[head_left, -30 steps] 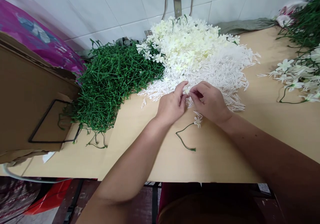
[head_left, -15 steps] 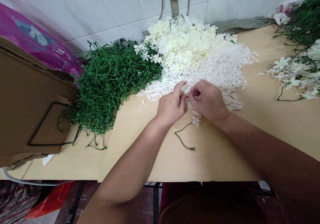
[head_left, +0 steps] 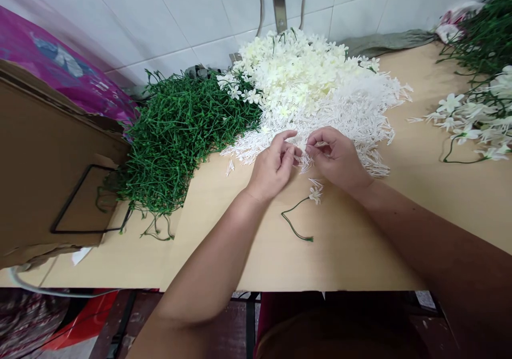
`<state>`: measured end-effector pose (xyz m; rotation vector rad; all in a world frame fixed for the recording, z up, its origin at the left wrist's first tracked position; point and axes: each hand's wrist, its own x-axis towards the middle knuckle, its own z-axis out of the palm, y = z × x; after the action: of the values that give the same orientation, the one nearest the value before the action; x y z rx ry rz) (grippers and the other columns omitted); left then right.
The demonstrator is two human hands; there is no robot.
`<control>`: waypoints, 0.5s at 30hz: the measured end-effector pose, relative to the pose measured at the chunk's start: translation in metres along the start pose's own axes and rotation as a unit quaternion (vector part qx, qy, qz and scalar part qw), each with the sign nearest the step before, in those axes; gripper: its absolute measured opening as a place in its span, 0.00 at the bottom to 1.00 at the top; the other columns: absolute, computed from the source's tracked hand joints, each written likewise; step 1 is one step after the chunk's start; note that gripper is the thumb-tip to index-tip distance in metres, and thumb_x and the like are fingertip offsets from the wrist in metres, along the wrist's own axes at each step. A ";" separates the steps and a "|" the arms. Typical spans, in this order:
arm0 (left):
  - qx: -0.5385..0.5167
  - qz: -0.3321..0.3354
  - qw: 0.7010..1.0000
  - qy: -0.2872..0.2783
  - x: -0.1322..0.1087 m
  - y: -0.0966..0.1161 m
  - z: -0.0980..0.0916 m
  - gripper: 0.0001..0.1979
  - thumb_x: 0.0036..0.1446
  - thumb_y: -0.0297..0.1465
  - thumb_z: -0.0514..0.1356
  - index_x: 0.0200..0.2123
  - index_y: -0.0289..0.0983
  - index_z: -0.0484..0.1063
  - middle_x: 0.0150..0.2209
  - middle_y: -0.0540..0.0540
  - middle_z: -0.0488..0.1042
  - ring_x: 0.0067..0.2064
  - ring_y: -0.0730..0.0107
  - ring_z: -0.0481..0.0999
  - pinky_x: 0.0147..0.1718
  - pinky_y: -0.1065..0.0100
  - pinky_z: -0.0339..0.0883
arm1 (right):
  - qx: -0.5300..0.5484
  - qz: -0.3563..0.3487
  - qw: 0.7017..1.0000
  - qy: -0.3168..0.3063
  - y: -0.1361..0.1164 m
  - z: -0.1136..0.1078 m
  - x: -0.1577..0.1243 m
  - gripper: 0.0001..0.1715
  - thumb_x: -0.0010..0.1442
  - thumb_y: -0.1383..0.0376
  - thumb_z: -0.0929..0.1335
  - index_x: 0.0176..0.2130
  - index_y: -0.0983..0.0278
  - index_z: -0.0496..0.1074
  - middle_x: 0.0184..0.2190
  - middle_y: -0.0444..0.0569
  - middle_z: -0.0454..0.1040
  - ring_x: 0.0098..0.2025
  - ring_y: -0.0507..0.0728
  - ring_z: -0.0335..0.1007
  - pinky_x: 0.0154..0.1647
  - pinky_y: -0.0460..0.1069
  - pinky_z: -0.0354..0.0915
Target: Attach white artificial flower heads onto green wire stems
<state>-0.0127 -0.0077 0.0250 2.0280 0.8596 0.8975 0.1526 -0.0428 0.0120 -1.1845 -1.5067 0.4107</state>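
My left hand (head_left: 276,161) is closed at the near edge of a pile of thin white sticks (head_left: 352,113), its thumb pressed toward the curled fingers. What it pinches, if anything, is too small to make out. Just to its right, my right hand (head_left: 336,156) has thumb and forefinger pinched on what looks like one thin white stick. The fingertips of both hands are a short gap apart. Below them on the table lies a white artificial flower (head_left: 315,194) on a bent green stem (head_left: 294,229). A few loose white sticks rest just above that flower.
Behind the sticks rises a heap of cream flower heads (head_left: 296,71). Green plastic stems (head_left: 176,129) are piled at left, beside a cardboard box (head_left: 44,172) and a black wire frame (head_left: 86,231). Finished-looking white flowers (head_left: 476,116) lie at right. A tiled wall (head_left: 160,17) stands behind.
My hands have drawn slightly apart; the right fingertips have shifted a little right, away from the left. The flower on the table lies as before.
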 end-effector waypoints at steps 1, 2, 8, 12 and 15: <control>-0.019 -0.011 1.000 0.011 0.001 -0.001 0.001 0.13 0.63 0.33 0.53 0.50 0.38 0.67 0.35 0.47 0.78 0.34 0.73 0.77 0.40 0.69 0.71 | 0.016 0.019 1.000 -0.002 -0.001 0.000 0.000 0.02 0.56 0.66 0.67 0.31 0.62 0.68 0.31 0.47 0.71 0.34 0.54 0.67 0.32 0.50 0.67; -0.032 -0.021 0.999 0.022 0.002 -0.002 0.001 0.10 0.62 0.32 0.54 0.46 0.38 0.69 0.34 0.47 0.77 0.33 0.73 0.76 0.39 0.69 0.70 | 0.031 0.035 0.999 -0.005 -0.002 0.000 0.000 0.02 0.55 0.65 0.67 0.31 0.62 0.68 0.29 0.46 0.71 0.32 0.53 0.67 0.31 0.50 0.66; -0.069 -0.048 0.994 0.071 0.006 0.002 0.004 0.03 0.57 0.29 0.59 0.32 0.36 0.69 0.29 0.49 0.72 0.30 0.76 0.70 0.32 0.73 0.66 | 0.068 0.058 0.996 -0.027 -0.008 0.000 0.001 0.05 0.54 0.65 0.69 0.29 0.63 0.69 0.24 0.43 0.69 0.26 0.50 0.62 0.27 0.48 0.62; -0.076 -0.065 0.993 0.064 0.006 0.005 0.006 0.02 0.57 0.27 0.59 0.31 0.36 0.69 0.29 0.50 0.71 0.30 0.76 0.70 0.32 0.72 0.66 | 0.054 0.053 0.997 -0.034 -0.010 0.000 0.001 0.04 0.54 0.66 0.68 0.29 0.63 0.68 0.24 0.43 0.68 0.27 0.51 0.63 0.28 0.48 0.63; -0.083 -0.074 0.992 0.057 0.006 0.004 0.006 0.02 0.57 0.27 0.59 0.31 0.37 0.68 0.29 0.50 0.71 0.30 0.76 0.69 0.32 0.72 0.66 | 0.054 0.052 0.996 -0.039 -0.008 0.001 0.000 0.05 0.55 0.65 0.68 0.29 0.63 0.68 0.25 0.43 0.69 0.28 0.51 0.64 0.29 0.48 0.65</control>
<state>-0.0033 -0.0069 0.0275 1.7597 0.9518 0.9748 0.1480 -0.0458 0.0181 -1.1754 -1.4753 0.6072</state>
